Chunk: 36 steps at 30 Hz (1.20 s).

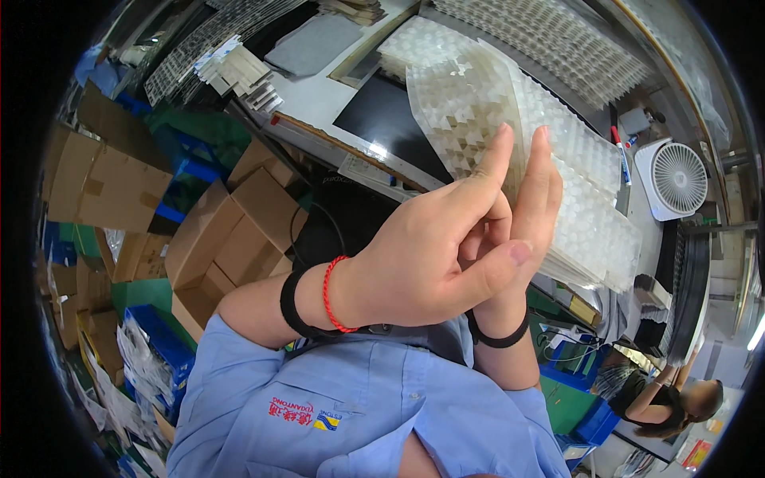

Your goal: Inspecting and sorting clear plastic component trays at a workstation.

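A person's left hand [422, 251], index finger straight and thumb stretched out, crosses in front of the right hand [535, 199], its visible fingers upright; whether anything is pinched between them cannot be told; beyond them, a curved translucent sheet [458, 107] lies among pale textured sheets [586, 227] on the counter [307, 97], near a white fan [677, 179].

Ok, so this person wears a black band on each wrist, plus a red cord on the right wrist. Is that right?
Not quite: the red cord is on the left wrist, not the right wrist, as the head view shows. The rest holds: each wrist has a black band.
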Motion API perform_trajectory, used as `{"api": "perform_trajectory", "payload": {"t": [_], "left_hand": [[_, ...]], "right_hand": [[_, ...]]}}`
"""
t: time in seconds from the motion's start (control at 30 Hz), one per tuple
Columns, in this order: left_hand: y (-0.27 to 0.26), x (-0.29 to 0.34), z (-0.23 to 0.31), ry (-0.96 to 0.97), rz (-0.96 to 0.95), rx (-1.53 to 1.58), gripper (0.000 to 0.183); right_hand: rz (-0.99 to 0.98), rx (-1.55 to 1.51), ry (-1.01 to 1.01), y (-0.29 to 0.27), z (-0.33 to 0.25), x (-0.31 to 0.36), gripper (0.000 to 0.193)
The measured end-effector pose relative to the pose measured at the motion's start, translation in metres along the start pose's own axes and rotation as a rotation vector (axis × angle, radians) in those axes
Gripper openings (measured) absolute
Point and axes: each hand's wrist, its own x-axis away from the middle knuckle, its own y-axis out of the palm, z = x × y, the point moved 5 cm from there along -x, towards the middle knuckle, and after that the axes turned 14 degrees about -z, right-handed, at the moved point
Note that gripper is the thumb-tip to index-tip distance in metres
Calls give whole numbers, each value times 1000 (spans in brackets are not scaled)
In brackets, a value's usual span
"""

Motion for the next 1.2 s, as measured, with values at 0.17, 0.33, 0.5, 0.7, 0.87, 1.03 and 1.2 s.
{"api": "perform_trajectory", "payload": {"t": [0.17,0.33,0.5,0.7,0.87,1.03,1.2], "left_hand": [[0,4,4,-6,-13,-55,78],[0,1,1,-34,-36,-18,78],[0,2,0,-31,-9,-6,78],[-2,-2,3,-25,-7,-4,79],[0,-1,-4,-53,-5,125,79],[1,-3,3,-94,-49,61,79],[-11,8,13,-35,-6,34,82]], "right_hand": [[-11,-44,63,4,3,0,72],[27,32,-41,5,4,0,70],[43,51,-61,6,5,0,71],[69,76,-48,8,3,0,67],[59,107,-48,8,1,1,67],[73,144,-50,6,-2,1,68],[-39,108,-7,13,3,7,69]]}}
